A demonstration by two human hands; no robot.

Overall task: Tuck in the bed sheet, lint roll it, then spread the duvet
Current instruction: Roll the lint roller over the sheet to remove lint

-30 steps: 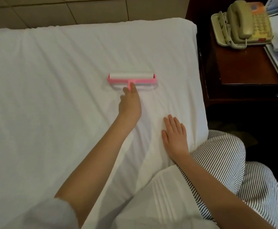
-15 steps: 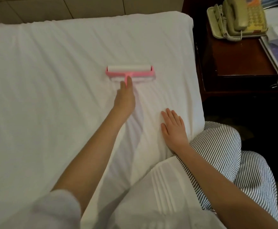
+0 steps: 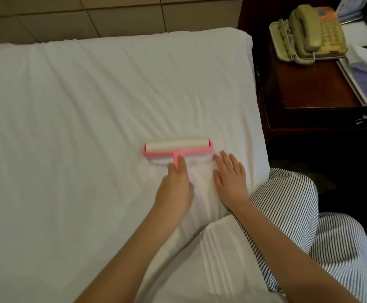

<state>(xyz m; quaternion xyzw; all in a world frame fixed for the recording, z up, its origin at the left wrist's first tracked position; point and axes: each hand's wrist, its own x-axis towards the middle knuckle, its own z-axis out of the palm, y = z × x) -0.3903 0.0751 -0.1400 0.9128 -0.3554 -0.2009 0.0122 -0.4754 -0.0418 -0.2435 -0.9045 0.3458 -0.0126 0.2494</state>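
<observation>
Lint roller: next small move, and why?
Probably push the lint roller forward, away from the body, toward the far edge of the bed sheet. The left hand grips its pink handle with the roll down on the sheet, near the body. The right hand lies flat on the sheet beside it, likely steadying the fabric, and a wide stretch of sheet lies ahead.

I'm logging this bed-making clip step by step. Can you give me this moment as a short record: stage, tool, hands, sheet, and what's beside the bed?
stage: lint rolling
tool: lint roller, pink frame, white roll, resting on the sheet
hands: left hand grips the roller's handle; right hand lies flat on the sheet, just right of the handle
sheet state: white, lightly creased
beside bed: telephone on a dark nightstand
</observation>
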